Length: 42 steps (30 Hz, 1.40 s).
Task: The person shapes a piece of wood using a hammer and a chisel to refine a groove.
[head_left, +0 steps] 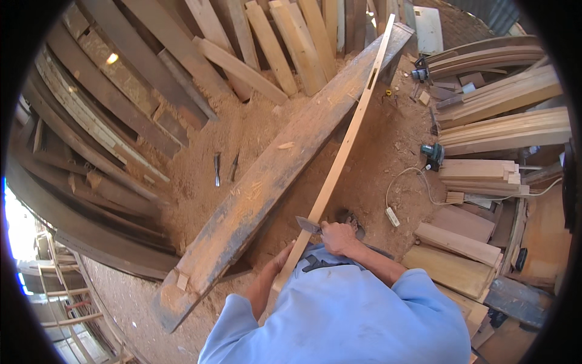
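A long, narrow wooden batten [339, 165] runs from my waist out to the far right, its far end resting on a wide plank. A small slot is cut through it near the far end. My left hand [280, 258] grips its near end from the left side, fingers partly hidden behind the wood. In my right hand [339, 237] is a tool with a flat, knife-like metal blade [308, 225], its handle hidden by my fingers. The blade lies across the batten just beyond my left hand.
The wide worn plank [267, 173] slants across the middle, strewn with shavings. Two chisels [217, 169] lie in sawdust left of it. A green power tool [432, 154] and a white power strip [392, 216] with its cable lie right. Stacked boards [503, 130] line the right side; timbers lean far and left.
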{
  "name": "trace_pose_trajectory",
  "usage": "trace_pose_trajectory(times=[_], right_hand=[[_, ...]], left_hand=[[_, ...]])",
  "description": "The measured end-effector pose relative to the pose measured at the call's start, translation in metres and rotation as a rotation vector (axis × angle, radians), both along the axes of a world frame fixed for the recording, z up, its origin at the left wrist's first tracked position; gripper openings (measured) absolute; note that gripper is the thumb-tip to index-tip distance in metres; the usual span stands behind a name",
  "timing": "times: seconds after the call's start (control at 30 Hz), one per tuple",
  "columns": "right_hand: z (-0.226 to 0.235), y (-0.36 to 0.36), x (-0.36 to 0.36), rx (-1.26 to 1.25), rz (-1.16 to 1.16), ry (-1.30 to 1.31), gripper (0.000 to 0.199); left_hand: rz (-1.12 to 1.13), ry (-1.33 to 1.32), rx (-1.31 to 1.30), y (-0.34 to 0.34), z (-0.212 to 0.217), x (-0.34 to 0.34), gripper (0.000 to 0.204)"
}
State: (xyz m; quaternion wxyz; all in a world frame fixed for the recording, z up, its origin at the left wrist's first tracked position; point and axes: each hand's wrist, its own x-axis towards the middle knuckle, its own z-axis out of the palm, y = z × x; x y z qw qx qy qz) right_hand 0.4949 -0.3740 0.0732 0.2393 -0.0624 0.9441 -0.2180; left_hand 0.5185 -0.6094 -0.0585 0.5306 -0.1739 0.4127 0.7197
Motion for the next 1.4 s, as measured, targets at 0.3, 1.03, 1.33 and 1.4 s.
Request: trace_pose_trajectory(times=[0.3,1.03,1.33,1.4], right_hand=[[-0.003,-0.003,-0.015,0.056,-0.045,-0.146,0.039],[-0.066,0.068,0.037,-0.338,-0.421,-0.162,0.048],[-0.048,0.041,0.011,-0.363,-0.202,-0.127,0.02],[-0.044,0.033,0.001,-0.372,-0.162,-0.142,0.019]], left_hand=[[-0.104,0.047,-0.187,-0.014,-0.03,-0.001,0.068],[-0.646,0.981,-0.983,-0.093,0.121,-0.106,0.049],[-0.29,1.234,-1.579,-0.126,0.075,-0.093,0.043],[-0.233,1.196,-1.575,-0.146,0.054,-0.078,0.043]])
